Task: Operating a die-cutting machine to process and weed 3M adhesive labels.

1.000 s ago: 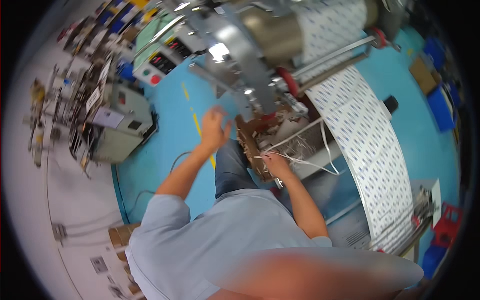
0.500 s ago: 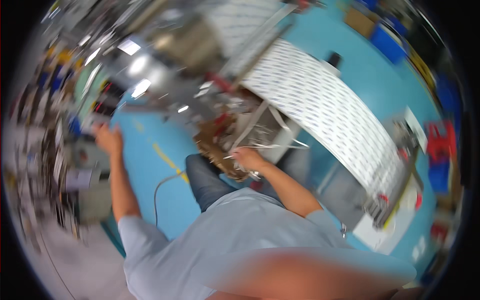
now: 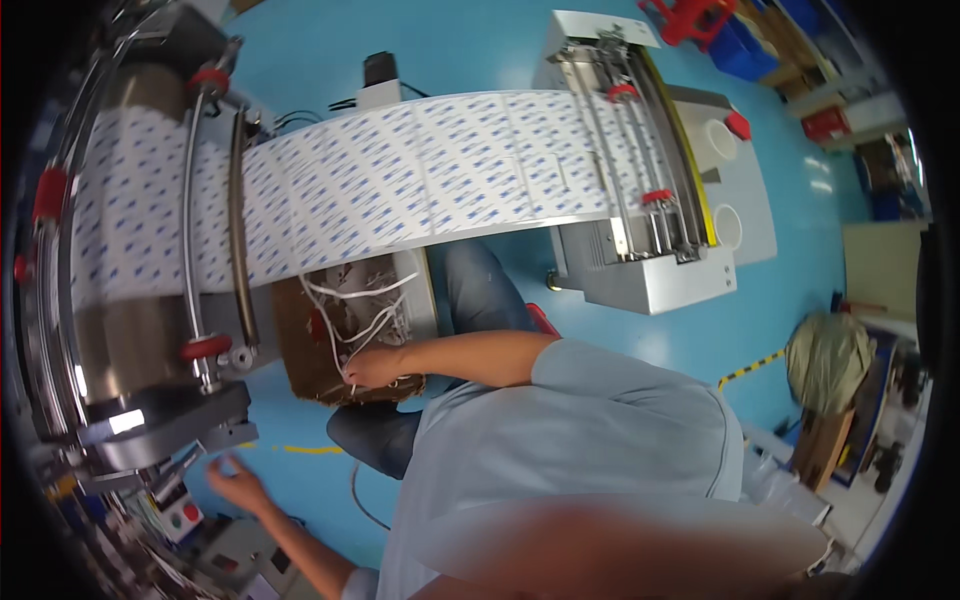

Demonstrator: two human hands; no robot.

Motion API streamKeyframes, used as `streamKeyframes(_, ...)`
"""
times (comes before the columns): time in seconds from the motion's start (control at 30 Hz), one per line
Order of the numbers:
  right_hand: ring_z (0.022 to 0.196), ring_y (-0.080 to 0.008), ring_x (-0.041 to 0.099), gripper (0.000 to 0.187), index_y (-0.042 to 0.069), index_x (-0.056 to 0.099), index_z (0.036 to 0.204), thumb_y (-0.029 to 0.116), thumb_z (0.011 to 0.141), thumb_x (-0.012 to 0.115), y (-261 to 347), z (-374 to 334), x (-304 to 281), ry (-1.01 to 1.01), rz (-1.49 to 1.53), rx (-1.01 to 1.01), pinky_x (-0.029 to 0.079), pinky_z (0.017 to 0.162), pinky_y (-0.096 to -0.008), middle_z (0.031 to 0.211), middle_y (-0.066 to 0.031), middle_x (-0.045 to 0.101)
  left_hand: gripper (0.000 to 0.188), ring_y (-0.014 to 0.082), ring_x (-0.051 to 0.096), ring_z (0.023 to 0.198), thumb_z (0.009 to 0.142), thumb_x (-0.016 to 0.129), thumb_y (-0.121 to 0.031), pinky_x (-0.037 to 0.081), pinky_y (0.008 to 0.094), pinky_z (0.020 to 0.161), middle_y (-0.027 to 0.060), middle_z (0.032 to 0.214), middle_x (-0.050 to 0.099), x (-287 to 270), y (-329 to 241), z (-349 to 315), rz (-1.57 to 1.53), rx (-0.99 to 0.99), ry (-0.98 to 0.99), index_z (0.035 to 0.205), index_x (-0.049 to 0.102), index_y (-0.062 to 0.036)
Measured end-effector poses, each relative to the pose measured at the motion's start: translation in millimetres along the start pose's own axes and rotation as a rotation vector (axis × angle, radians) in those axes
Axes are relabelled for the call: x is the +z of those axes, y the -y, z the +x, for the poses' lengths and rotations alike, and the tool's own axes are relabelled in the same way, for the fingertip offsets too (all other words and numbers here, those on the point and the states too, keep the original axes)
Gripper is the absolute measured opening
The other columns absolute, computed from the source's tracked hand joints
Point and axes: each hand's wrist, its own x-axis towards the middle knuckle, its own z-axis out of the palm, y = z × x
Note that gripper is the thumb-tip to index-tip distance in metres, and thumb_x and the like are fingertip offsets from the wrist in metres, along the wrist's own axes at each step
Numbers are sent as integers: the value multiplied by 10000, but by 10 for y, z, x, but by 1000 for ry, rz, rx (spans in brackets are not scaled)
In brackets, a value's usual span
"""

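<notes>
My right hand (image 3: pixel 374 368) is closed on thin white strips (image 3: pixel 372 294), which rise from it and loop over an open cardboard box (image 3: pixel 292 350). Inside that box lie more white scraps, partly hidden under the strips and my forearm. Down at the left, my left hand (image 3: pixel 240 486) is held out with its fingers apart and nothing in it, close to the lower end of a metal roller machine (image 3: pixel 165 430). Above the box, a wide white sheet with blue marks (image 3: pixel 430 170) stretches from the roller machine across to a second machine (image 3: pixel 680 278) at the right.
Red collars sit on the rods of both machines. A control box with a red button (image 3: pixel 190 513) stands below my left hand. A cable (image 3: pixel 362 500) lies on the blue floor (image 3: pixel 480 60). White cups (image 3: pixel 726 228) stand beyond the right machine, and a covered bin (image 3: pixel 828 362) is farther right.
My view has swung to the left, bringing the roller machine and the whole sheet into sight. My right hand still holds the strips over the box; my left hand stays stretched out.
</notes>
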Motion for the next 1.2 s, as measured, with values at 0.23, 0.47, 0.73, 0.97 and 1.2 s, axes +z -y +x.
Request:
streamKeyframes(0.23, 862, -349, 614, 184, 56, 661, 875, 144, 727, 598, 9, -76, 126, -79, 63, 39, 481, 791, -417, 915, -165, 654, 695, 223, 548, 1062, 836, 681, -216, 417, 321, 921, 128, 1170, 580, 122, -3110, -375, -1067, 155, 745, 1368, 323, 50)
streamKeyframes(0.47, 825, -302, 631, 129, 70, 640, 809, 156, 736, 578, -37, -155, 49, -163, -109, 81, 479, 747, -429, 835, -151, 648, 286, 42, 481, 547, 945, 547, -280, 357, 203, 483, -17, 640, 536, 282, -3210, -271, -1065, -40, 840, 994, 621, -9)
streamKeyframes(0.73, 872, -324, 625, 235, 109, 639, 963, 274, 842, 524, -29, -307, -79, -86, 71, 136, 486, 760, -418, 904, -122, 657, 170, 42, 506, 713, 886, 616, -136, 416, 189, 630, -29, 860, 562, 173, -2697, -79, -1314, -301, 1045, 1032, 590, -52)
streamKeyframes(0.97, 858, -354, 617, 246, 79, 651, 863, 278, 825, 512, -12, -306, -79, -208, 71, 137, 479, 760, -448, 888, -156, 650, 384, 126, 550, 847, 823, 709, -274, 456, 300, 833, 8, 932, 560, 186, -2495, -71, -1531, -113, 1132, 1077, 546, -36)
streamKeyframes(1.2, 865, -356, 620, 237, 89, 655, 873, 270, 825, 509, -52, -141, 14, -172, -26, 170, 484, 755, -452, 890, -157, 652, 273, 82, 419, 645, 956, 525, -324, 446, 298, 753, -34, 686, 436, 357, -2326, -105, -1707, -261, 1063, 912, 556, -56)
